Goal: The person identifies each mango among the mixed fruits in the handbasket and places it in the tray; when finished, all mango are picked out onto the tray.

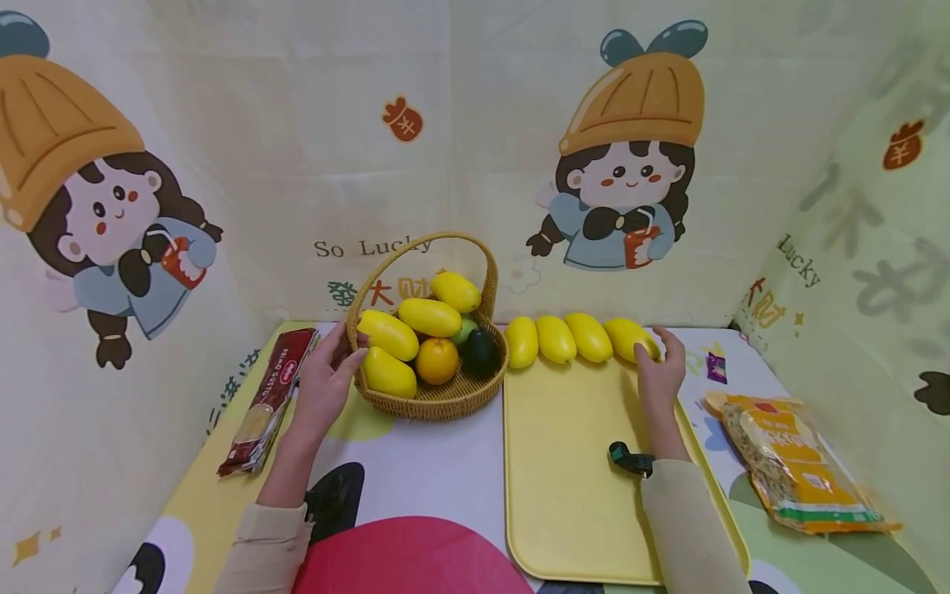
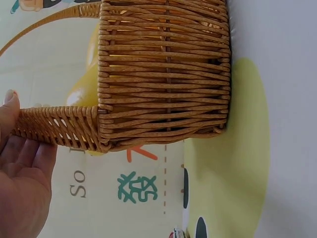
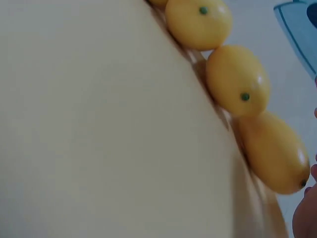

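Note:
My left hand (image 1: 324, 384) grips the raised left side of a wicker basket (image 1: 438, 407), thumb on one side and fingers on the other in the left wrist view. Inside the basket lie several yellow mangoes (image 1: 429, 318), an orange (image 1: 437, 361), a dark avocado (image 1: 481, 353) and a partly hidden green fruit (image 1: 465, 330). More mangoes (image 1: 557, 339) stand in a row along the far edge of a yellow tray (image 1: 571, 462). My right hand (image 1: 663, 371) holds the end of the rightmost mango (image 1: 626, 337) between thumb and fingers; the right wrist view shows only part of this hand.
Left of the basket lies a dark red snack packet (image 1: 270, 396). An orange and clear food bag (image 1: 801, 462) lies right of the tray, with a small purple wrapped sweet (image 1: 716, 368) behind it. Printed cloth walls (image 1: 475, 181) enclose the patterned table.

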The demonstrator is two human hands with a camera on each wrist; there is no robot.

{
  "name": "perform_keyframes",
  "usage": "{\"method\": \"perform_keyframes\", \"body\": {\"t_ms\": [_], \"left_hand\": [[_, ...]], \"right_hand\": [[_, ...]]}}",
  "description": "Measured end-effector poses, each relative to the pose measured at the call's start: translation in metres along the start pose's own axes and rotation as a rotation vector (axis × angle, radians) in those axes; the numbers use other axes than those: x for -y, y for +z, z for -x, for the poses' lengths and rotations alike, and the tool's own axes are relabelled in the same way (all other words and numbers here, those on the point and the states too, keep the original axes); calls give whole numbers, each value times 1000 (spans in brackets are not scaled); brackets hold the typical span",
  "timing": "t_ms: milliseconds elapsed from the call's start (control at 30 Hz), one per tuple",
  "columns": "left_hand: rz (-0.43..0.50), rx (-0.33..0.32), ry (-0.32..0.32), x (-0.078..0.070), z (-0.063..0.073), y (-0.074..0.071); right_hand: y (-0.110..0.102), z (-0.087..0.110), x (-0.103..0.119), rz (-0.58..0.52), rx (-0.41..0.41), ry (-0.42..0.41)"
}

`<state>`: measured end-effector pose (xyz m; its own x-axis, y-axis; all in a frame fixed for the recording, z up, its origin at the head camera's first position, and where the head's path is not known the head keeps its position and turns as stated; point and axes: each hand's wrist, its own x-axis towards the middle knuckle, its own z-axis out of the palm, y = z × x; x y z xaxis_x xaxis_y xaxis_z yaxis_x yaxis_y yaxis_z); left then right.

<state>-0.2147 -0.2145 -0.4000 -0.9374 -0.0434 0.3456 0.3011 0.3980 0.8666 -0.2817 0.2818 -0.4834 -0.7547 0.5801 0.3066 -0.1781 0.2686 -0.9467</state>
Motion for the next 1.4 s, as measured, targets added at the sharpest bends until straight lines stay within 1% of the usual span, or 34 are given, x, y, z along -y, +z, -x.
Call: {"method": "perform_keyframes", "body": {"t_ms": [33,67,100,167,267,333,367,500,567,667,800,900,967,1033,1133,1200,1300,1400], "left_hand": [[-1,1,-1,-5,1,-1],[-5,4,-8,-9,2,-1],[-11,5,-5,-9,2,-2],[-28,5,-2,-15,4,-4],[-32,1,-3,-14,3,-7],[-29,2,3,-18,4,-9],[-26,5,5,-17,3,-9],[-13,4,2,-4,-1,-9],[-11,-3,4,4,-3,-9],[7,-6,20,11,-5,-8],[23,0,30,13,-6,-6],[19,3,25,13,-6,-4],[16,6,23,14,-6,-2],[13,4,27,14,-6,-1],[10,3,33,15,-5,0],[9,5,35,16,-5,2],[11,6,39,15,-6,3],[10,-6,46,15,-6,2]], "right_hand": [[2,1,4,-8,2,-16],[4,5,12,-20,8,-25],[6,9,20,-31,14,-36],[12,18,37,-64,44,-47],[24,32,57,-90,103,-82],[33,36,59,-102,146,-114],[38,38,60,-107,166,-133],[55,46,64,-112,238,-193],[63,49,66,-115,283,-205],[75,54,69,-136,343,-175],[89,61,75,-178,396,-122],[100,65,76,-190,417,-126],[107,67,71,-186,433,-148],[112,72,74,-164,459,-166],[118,80,78,-139,490,-215],[123,85,82,-129,495,-249],[135,86,77,-110,494,-326],[146,88,77,-84,530,-397]]}}
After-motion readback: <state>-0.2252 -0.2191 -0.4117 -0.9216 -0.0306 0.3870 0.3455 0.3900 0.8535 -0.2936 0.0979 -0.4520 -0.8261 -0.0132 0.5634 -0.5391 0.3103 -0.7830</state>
